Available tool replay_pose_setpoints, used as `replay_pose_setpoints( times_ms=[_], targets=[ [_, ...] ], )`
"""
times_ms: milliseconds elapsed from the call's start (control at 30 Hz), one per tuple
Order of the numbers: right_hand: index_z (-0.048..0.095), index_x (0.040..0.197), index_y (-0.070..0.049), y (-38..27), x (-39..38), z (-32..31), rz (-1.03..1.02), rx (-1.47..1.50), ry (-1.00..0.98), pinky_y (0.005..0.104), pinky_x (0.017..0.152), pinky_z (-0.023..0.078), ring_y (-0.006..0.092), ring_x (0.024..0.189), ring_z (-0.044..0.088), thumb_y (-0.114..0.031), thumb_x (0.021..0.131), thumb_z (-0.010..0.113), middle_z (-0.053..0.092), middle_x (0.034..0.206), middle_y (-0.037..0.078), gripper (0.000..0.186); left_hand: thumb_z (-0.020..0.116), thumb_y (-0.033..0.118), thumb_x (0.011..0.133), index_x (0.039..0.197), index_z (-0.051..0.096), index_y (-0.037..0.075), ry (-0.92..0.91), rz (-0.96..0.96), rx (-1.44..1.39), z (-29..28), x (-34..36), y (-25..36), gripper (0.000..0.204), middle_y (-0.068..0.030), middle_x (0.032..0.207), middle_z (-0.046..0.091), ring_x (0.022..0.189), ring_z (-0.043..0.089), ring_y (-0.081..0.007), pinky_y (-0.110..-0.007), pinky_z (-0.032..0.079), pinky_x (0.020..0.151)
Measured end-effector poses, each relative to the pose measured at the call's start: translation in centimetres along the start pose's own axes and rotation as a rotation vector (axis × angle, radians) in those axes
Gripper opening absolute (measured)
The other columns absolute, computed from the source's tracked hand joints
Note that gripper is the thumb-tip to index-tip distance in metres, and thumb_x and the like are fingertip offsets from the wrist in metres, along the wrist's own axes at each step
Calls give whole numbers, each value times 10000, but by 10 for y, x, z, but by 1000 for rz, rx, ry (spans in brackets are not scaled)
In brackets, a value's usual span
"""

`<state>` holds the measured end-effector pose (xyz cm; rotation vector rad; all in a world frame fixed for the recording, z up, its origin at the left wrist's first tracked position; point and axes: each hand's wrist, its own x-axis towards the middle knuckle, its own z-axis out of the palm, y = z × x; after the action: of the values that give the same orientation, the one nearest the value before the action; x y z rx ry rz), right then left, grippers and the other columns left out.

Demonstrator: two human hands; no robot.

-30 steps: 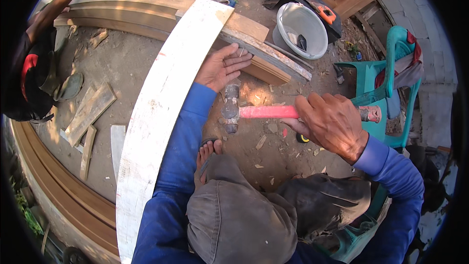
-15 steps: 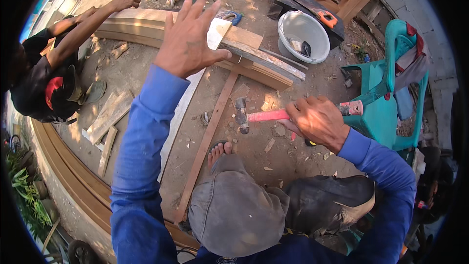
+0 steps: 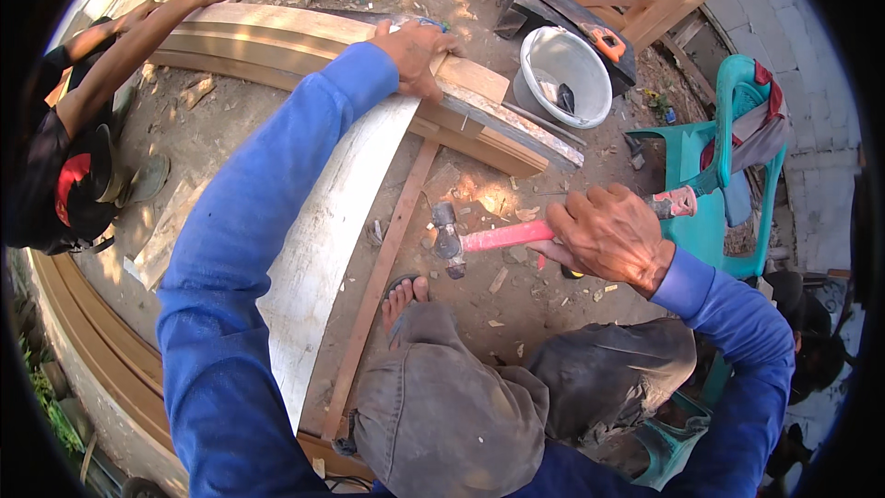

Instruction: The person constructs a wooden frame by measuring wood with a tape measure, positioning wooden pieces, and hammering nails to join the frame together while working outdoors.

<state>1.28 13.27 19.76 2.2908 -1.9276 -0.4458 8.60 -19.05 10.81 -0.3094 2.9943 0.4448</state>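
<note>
My right hand (image 3: 608, 232) is closed round the pink-red handle of a hammer (image 3: 498, 236); its metal head points left over the ground. My left hand (image 3: 417, 57) reaches across to the far end of a long white board (image 3: 336, 231), its fingers bent over that end. There the board meets a stack of brown moulded timbers (image 3: 277, 37). Just right of that hand are a short wood block (image 3: 475, 79) and a worn, pale-edged strip (image 3: 525, 122) on the timbers. A nail-like pin (image 3: 466, 120) stands out near them.
At the left, a co-worker's arm (image 3: 138, 46) reaches to the timbers. A grey bucket (image 3: 581, 69) stands beyond, near an orange-handled saw (image 3: 607, 44). A green plastic chair (image 3: 687, 157) is at the right. A thin brown batten (image 3: 383, 286) runs past my foot. Long timbers (image 3: 101, 323) lie at the left.
My left hand has come down from spread in the air onto the white board's far end. More of the board's face shows now. The hammer stays in my right hand, slightly lower.
</note>
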Motion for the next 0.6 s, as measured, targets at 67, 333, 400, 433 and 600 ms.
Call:
replay_pose_setpoints(
  times_ms=[67,333,400,433,600],
  targets=[
    [566,798,-72,7,4,-3,-28,0,-34,371,502,520,256,582,673,-489,949,658,587,634,80,453,802,366,656,1410,565,287,0,-10,9,-4,-1,-1,795,-53,1468,556,1397,469,-287,-621,259,1164],
    [563,781,-77,-13,4,-12,-50,34,-56,370,496,502,234,546,635,-481,941,671,547,623,66,448,810,368,665,1361,626,306,77,19,-68,3,-2,-12,723,-58,1331,630,1354,511,-280,-638,242,1174],
    [568,786,-91,-27,1,-5,-85,69,-112,381,507,508,225,548,633,-493,951,652,544,626,63,443,810,364,664,1360,628,306,43,2,-81,-1,-1,-7,721,-60,1323,636,1354,510,-283,-641,231,1177],
    [568,786,-91,-30,1,-1,-83,72,-119,381,507,508,225,548,633,-493,951,652,544,626,63,443,810,360,664,1359,629,306,13,-17,-89,-2,-1,-4,720,-63,1315,641,1353,509,-286,-644,221,1181],
    [600,814,-100,-29,15,4,292,4,27,348,500,511,228,553,640,-486,945,666,563,653,63,413,810,350,659,1358,631,295,82,22,-81,4,-2,-8,723,-60,1331,641,1346,512,-287,-657,227,1175]
  ],
)
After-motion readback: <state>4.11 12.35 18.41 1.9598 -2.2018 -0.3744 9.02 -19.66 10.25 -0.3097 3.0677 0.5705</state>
